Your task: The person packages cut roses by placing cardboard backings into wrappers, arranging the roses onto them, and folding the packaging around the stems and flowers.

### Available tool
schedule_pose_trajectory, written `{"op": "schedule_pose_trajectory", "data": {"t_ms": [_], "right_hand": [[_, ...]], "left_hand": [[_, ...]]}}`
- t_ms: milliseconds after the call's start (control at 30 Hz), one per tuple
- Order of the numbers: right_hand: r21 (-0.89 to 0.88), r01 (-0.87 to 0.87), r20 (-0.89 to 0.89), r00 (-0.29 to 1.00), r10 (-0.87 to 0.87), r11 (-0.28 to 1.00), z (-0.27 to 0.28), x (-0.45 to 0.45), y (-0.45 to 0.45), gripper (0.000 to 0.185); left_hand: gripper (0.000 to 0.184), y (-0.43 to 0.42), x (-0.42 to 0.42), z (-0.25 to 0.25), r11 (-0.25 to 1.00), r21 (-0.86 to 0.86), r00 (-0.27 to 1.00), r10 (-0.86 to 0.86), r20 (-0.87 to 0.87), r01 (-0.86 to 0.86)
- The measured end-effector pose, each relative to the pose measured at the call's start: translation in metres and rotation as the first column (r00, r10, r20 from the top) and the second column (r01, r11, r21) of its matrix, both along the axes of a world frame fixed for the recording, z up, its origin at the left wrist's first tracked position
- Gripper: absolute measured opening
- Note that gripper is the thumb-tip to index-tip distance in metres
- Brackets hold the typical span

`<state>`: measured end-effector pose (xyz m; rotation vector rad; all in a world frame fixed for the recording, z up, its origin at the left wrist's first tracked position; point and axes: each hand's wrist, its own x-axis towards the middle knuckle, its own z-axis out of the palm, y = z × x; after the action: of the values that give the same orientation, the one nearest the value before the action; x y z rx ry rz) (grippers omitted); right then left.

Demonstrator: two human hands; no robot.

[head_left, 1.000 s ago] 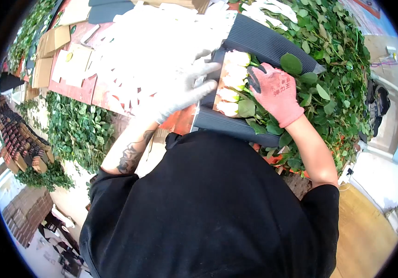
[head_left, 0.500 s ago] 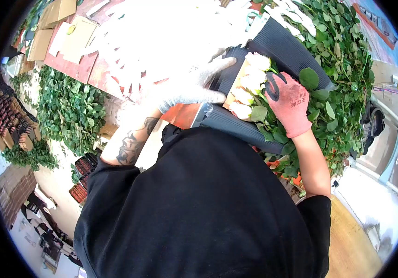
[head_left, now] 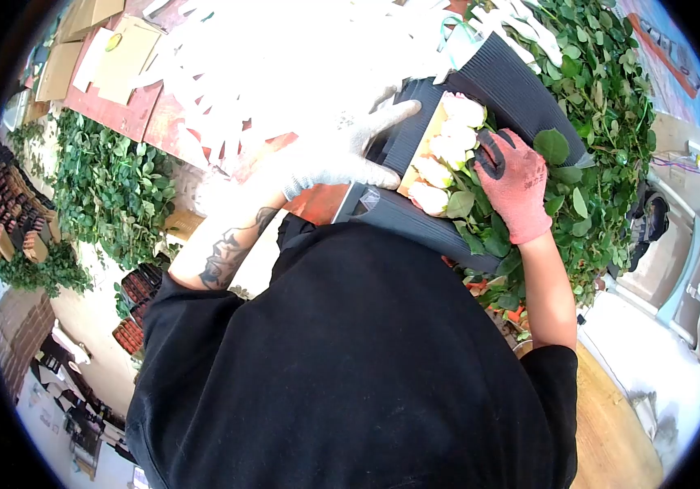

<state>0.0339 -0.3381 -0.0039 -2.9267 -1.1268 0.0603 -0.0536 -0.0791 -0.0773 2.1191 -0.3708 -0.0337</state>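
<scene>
Several pale pink and cream roses (head_left: 452, 150) lie in a row on dark corrugated wrapping (head_left: 517, 85), against a tan cardboard strip (head_left: 425, 147). My left hand (head_left: 348, 147), in a pale grey glove, has its fingers spread at the wrapping's left edge. On the right, my right hand (head_left: 514, 181), in a pink glove with dark fingertips, is curled over the stems and leaves just beside the blooms. What its fingers grip is hidden among the leaves (head_left: 480, 224).
Green foliage (head_left: 602, 106) is heaped along the right, with more leaves (head_left: 114, 191) at the left. Cardboard pieces (head_left: 126, 61) rest on the red table (head_left: 122, 110). White strips (head_left: 521, 28) lie at the top. A pale metal frame (head_left: 688, 269) stands far right.
The view has shifted, so the roses and wrapping appear farther right and more tilted. My left hand has spread its thumb and fingers wider beside the wrapping. My right hand remains at the stems.
</scene>
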Motion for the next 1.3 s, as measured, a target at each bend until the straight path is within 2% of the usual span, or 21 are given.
{"op": "schedule_pose_trajectory", "data": {"t_ms": [100,333,400,467,500,600,667,733,800,867,933,967,1033,1067,1100,1133,1167,1200,1233,1267,1300], "right_hand": [[0.067,-0.008,-0.012,1.000,0.008,0.998,0.003,0.000,0.004,0.041],[0.068,0.000,-0.010,1.000,0.000,0.998,0.003,0.001,0.005,0.040],[0.007,0.000,-0.036,0.999,0.000,1.000,0.001,0.002,0.003,0.042],[-0.009,0.006,-0.027,1.000,-0.006,1.000,0.004,0.000,0.006,0.042],[-0.025,0.007,-0.021,1.000,-0.007,1.000,0.005,-0.001,0.006,0.042],[-0.007,-0.016,0.011,1.000,0.016,1.000,0.004,-0.001,0.005,0.040],[0.003,0.014,0.006,1.000,-0.014,1.000,0.009,0.000,0.011,0.038],[-0.061,0.029,-0.095,0.995,-0.035,0.998,0.018,-0.002,0.015,0.038],[-0.018,0.031,-0.080,0.996,-0.033,0.999,0.011,-0.001,0.009,0.038],[0.021,-0.037,0.026,0.999,0.037,0.999,0.007,-0.002,0.007,0.038],[0.034,-0.031,0.007,1.000,0.031,0.999,0.008,-0.005,0.008,0.037],[0.039,-0.028,0.017,0.999,0.027,0.999,0.009,-0.006,0.007,0.037],[0.022,-0.002,0.023,1.000,0.001,1.000,0.007,-0.006,0.007,0.037],[0.078,-0.059,0.173,0.984,0.045,0.995,-0.004,-0.008,-0.001,0.038],[0.066,-0.040,0.148,0.988,0.030,0.997,-0.004,-0.008,-0.002,0.039],[0.048,-0.026,0.119,0.993,0.020,0.999,-0.004,-0.006,0.000,0.040],[0.130,-0.016,-0.041,0.999,0.022,0.991,-0.002,0.000,-0.002,0.043],[0.154,-0.064,-0.028,0.997,0.069,0.986,0.000,0.002,0.000,0.044],[0.130,-0.071,-0.032,0.997,0.075,0.989,0.000,0.003,-0.001,0.044],[0.104,-0.074,-0.031,0.996,0.078,0.992,-0.001,0.003,-0.002,0.044],[0.086,-0.049,-0.050,0.997,0.053,0.995,0.002,0.001,-0.002,0.043]], "left_hand": [[0.097,0.000,0.000,0.003,1.000,0.029,1.000,-0.009,0.020,0.009],[0.095,-0.003,-0.001,0.008,0.998,0.054,1.000,0.022,0.006,-0.022],[0.096,-0.001,0.000,0.006,0.998,0.067,1.000,0.005,-0.005,-0.005],[0.096,0.002,0.005,0.000,0.997,-0.065,0.999,-0.033,-0.021,0.032],[0.096,0.001,0.010,0.000,0.997,-0.063,0.999,-0.043,-0.018,0.042],[0.098,-0.002,0.018,0.005,0.997,-0.022,0.997,-0.075,0.029,0.075],[0.101,-0.003,0.021,0.018,0.980,0.173,0.994,-0.103,0.041,0.094],[0.102,-0.004,0.022,0.021,0.978,0.170,0.992,-0.123,0.000,0.122],[0.102,-0.004,0.020,0.019,0.982,0.156,0.994,-0.100,-0.040,0.105],[0.103,0.000,0.020,0.021,0.984,0.126,0.991,-0.123,-0.048,0.128],[0.097,0.005,0.014,0.028,0.985,-0.161,0.988,-0.079,-0.133,0.058],[0.097,0.009,0.011,0.033,0.986,-0.161,0.989,-0.069,-0.131,0.048],[0.065,0.017,0.002,0.055,0.938,-0.225,0.942,0.199,-0.271,-0.264],[0.050,0.019,-0.005,0.058,0.873,-0.248,0.878,0.323,-0.353,-0.421],[0.041,0.019,-0.012,0.053,0.806,-0.311,0.854,0.412,-0.317,-0.504],[0.041,0.023,-0.019,0.050,0.776,-0.331,0.835,0.433,-0.339,-0.537],[0.040,0.026,-0.027,0.051,0.775,-0.342,0.822,0.376,-0.428,-0.532],[0.038,0.029,-0.035,0.044,0.770,-0.361,0.800,0.303,-0.518,-0.526],[0.030,0.027,-0.041,0.029,0.799,-0.429,0.887,0.266,-0.376,-0.422],[0.024,0.031,-0.042,0.025,0.858,-0.383,0.916,0.215,-0.340,-0.343],[0.023,0.026,-0.044,0.013,0.833,-0.435,0.927,0.223,-0.300,-0.341]]}}
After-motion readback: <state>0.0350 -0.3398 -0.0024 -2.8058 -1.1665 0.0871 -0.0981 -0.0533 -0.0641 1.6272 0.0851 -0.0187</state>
